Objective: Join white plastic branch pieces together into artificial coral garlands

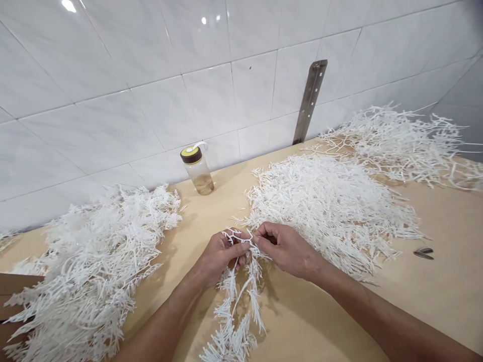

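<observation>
While both forearms reach in over the counter [449,221], I see the left hand [218,256] clamping a white branching sprig [228,334] between thumb and fingers, the right hand [285,249] pinching its upper stems; the sprig hangs between the forearms, fringed ends toward the near side. Just right of the hands: a dense white heap [324,201]. Toward the back right corner: a looser stem pile [400,146]. Along the left side: a feathery mass [101,266]. Near the back edge: an upright lidded bottle [199,175]
</observation>
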### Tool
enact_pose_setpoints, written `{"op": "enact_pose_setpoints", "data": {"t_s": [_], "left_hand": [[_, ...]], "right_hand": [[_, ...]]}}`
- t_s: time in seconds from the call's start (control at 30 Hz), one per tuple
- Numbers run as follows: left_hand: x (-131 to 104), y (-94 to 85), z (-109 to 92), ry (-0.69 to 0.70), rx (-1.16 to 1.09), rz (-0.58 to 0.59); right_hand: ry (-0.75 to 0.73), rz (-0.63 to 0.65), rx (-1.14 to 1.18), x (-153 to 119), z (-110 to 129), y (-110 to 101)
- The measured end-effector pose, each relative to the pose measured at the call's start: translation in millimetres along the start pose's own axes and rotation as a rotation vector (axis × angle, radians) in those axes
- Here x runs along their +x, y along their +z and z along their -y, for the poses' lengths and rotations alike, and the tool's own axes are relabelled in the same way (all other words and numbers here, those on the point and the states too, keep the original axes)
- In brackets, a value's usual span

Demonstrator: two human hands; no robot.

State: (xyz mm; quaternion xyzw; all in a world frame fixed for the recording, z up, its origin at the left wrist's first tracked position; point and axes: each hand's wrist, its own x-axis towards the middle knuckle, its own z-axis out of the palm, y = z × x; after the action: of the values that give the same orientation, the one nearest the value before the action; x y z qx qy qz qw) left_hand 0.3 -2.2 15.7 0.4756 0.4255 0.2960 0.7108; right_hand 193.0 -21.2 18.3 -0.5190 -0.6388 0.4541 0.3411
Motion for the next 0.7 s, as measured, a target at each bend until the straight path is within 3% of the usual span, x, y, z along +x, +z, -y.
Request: {"op": "enact_pose_setpoints", "data": {"t_s": [0.13,0.37,0.7], "left_hand": [[-0.4,0.0,-1.0,-0.013,-0.052,0.059],[-2.6,1.0,-3.8,-0.078,0.047,0.081],[-2.2,0.3,-0.6,-0.081,0.041,0.039]], "right_hand": [[-0.035,0.000,-0.004,0.1,-0.1,-0.2],[-0.010,-0.008,0.038,-0.3,-4.5,1.0],[0.043,0.010,0.220,-0.5,-1.8,-2.3]]}}
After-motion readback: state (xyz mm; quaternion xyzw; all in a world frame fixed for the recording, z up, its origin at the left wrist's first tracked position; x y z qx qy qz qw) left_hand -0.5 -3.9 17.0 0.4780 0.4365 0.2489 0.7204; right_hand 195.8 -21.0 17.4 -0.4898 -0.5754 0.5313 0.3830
